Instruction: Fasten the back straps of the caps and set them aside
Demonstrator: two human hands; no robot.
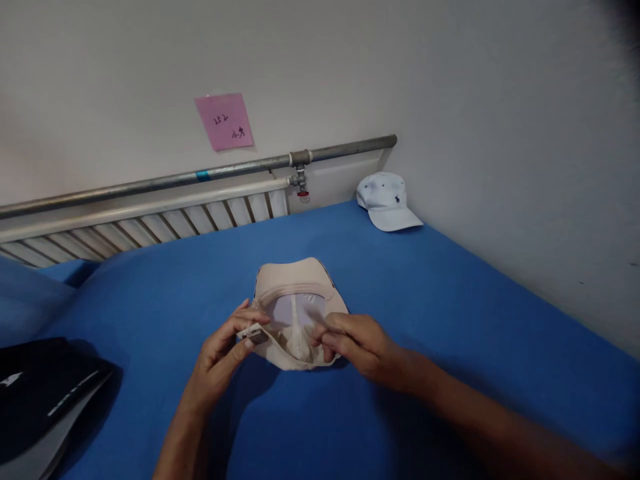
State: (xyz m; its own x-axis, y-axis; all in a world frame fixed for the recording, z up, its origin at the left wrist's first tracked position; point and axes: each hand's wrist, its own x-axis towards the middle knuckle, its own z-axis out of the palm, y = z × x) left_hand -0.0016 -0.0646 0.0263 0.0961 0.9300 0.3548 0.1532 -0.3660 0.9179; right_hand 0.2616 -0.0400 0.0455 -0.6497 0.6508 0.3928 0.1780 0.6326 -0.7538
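Observation:
A beige baseball cap (pixel 295 275) rests on the blue-covered surface with its inside facing up and its brim pointing away from me. At the cap's left back edge, my left hand (pixel 225 347) pinches the band between thumb and fingers, beside a small dark rectangular patch or buckle (pixel 257 335). My right hand (pixel 363 343) is closed at the right side of the cap's opening. Its fingertips reach over the inside and are smeared by motion. A faint blurred shape extends from them, and I cannot make out what it is.
Towards the far right corner sits a white cap (pixel 384 200) with a small dark logo. A black cap (pixel 45 393) lies at the near left. A radiator (pixel 200 217) and metal pipe (pixel 240 167) with a red valve run along the wall, below a pink note (pixel 225 121).

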